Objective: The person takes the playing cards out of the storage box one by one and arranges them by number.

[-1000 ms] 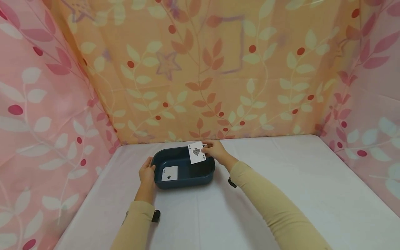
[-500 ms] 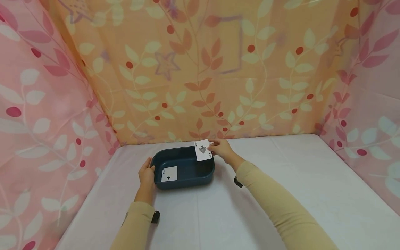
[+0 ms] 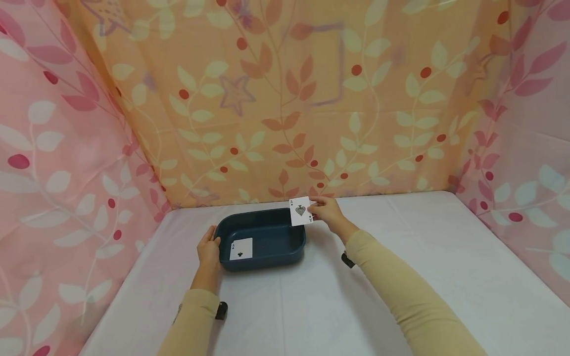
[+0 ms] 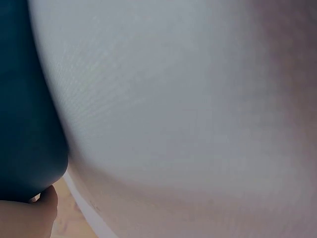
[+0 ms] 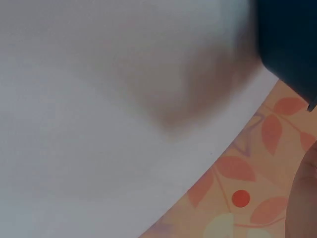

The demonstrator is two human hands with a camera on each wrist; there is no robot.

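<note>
White rectangular ace-of-spades card (image 3: 300, 211), pinched by the right hand (image 3: 328, 212), partly hides the dark-blue oblong tub (image 3: 267, 259) alongside. Left hand (image 3: 208, 249) grips that tub.

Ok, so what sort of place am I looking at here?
Probably a makeshift booth, perhaps put up for recording: a white table has an orange leaf-print cloth hanging behind it and pink leaf-print cloth on both sides.
</note>
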